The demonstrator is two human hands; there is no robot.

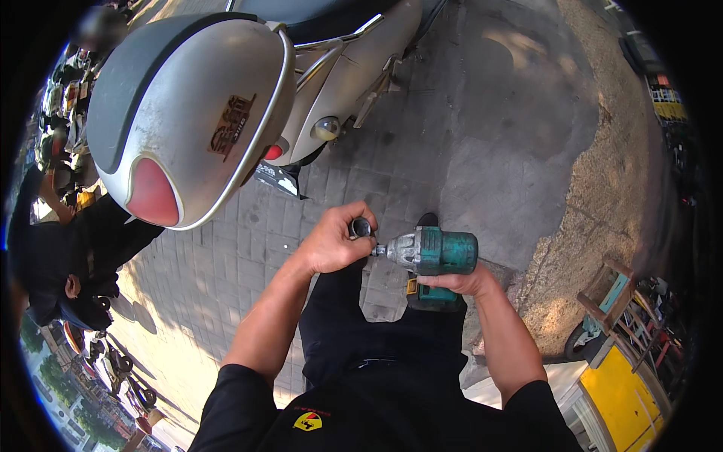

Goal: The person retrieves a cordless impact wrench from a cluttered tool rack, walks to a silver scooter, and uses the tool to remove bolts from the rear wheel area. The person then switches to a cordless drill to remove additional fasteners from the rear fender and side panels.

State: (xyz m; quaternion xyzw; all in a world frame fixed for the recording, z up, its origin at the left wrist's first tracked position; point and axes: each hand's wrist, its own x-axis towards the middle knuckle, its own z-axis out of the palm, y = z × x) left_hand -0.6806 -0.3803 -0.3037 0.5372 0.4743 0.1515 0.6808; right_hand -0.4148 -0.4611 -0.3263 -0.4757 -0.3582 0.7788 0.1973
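Observation:
My left hand [339, 241] is closed on a short metal socket [361, 226], held just beside the square tip [379, 250] of a worn teal impact wrench [444, 250]; whether they touch is hard to tell. My right hand [467, 280] grips the wrench by its handle, below the motor housing, with the battery pack underneath over my legs. Ahead to the left stands a silver scooter [339, 90] with a rounded top box [196, 98] on its back.
A person in dark clothes [53, 256] is at the far left, near parked scooters [113, 369]. Paving [263, 248] surrounds my feet, bordered at right by rough concrete [565, 264]. A wooden stool [602, 301] and yellow panel [617, 392] stand at lower right.

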